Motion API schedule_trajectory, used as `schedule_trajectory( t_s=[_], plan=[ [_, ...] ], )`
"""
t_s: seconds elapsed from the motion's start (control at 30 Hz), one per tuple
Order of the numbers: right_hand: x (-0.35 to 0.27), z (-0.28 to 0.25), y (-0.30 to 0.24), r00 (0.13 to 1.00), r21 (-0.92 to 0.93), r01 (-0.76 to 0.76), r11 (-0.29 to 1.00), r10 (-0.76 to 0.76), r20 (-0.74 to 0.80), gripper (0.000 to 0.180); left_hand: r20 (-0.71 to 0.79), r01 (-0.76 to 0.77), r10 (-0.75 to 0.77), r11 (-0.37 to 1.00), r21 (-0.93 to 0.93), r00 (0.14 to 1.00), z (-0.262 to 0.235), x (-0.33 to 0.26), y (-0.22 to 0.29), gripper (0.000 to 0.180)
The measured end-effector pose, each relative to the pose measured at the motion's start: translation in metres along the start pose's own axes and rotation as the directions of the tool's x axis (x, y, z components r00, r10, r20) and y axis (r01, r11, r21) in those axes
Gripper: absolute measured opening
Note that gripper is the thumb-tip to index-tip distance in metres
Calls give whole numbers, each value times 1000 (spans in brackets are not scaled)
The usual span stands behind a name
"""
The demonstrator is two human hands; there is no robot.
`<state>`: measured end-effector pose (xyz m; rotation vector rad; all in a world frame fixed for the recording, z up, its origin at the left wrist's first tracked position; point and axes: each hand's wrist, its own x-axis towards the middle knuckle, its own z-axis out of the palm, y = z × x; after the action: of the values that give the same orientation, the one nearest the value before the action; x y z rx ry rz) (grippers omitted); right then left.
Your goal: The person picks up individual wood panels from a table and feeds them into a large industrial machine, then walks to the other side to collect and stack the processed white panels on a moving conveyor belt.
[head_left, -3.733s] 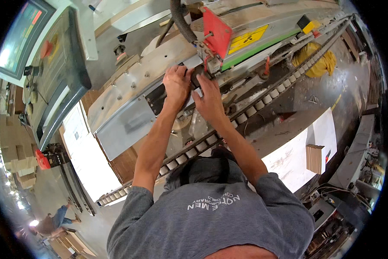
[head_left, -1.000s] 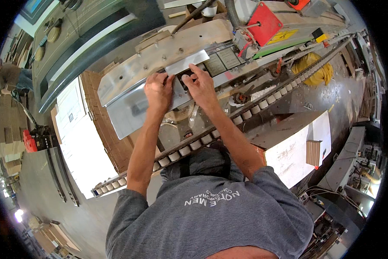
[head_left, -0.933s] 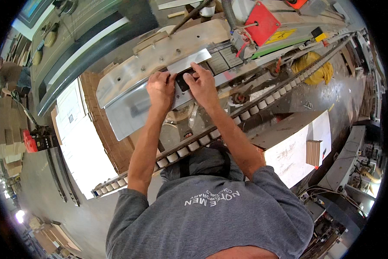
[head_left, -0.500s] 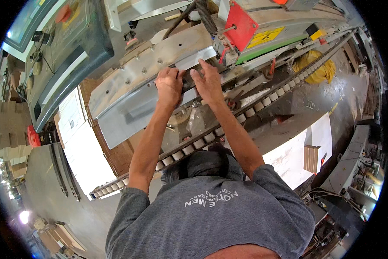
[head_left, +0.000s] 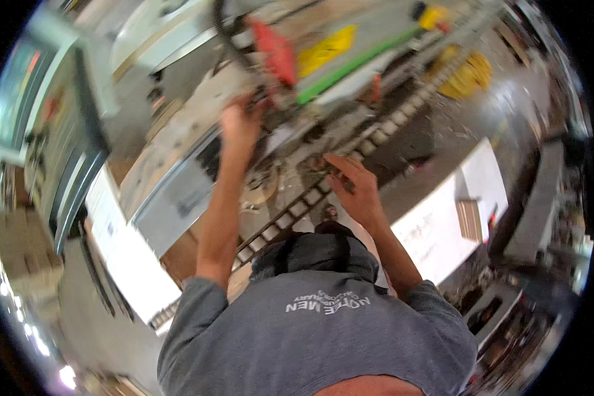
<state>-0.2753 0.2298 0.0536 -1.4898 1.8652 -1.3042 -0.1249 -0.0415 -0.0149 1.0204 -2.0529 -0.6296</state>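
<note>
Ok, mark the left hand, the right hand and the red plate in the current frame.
Left hand (head_left: pixel 240 120): head view, middle of the blurred hand.
Right hand (head_left: pixel 364 194): head view, back of the hand.
Red plate (head_left: pixel 275 53): head view, middle of its face.

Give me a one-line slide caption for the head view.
Blurred head view: left hand near the red plate, right hand by the roller track.

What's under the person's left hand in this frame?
A pale plate shows just left of the left hand, a red panel beyond it to the right. What lies directly beneath is covered by the hand, and blur hides whether it holds anything.
</note>
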Motion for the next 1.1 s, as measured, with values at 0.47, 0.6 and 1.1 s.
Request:
schedule_trajectory(
  t_s=[0.47,0.6,1.1],
  plan=[
    [-214,-340,164,775,-714,-630,307,317,-547,58,36,75,-70,987,-144,997,-25,-131,72,12],
    [-241,-363,238,768,-661,-639,394,378,-517,42,93,23,-13,994,-109,996,-13,-136,110,10],
    [-1,-35,5,915,-404,392,826,-305,265,48,-97,315,-335,932,-178,937,-92,-206,104,10]
  ],
)
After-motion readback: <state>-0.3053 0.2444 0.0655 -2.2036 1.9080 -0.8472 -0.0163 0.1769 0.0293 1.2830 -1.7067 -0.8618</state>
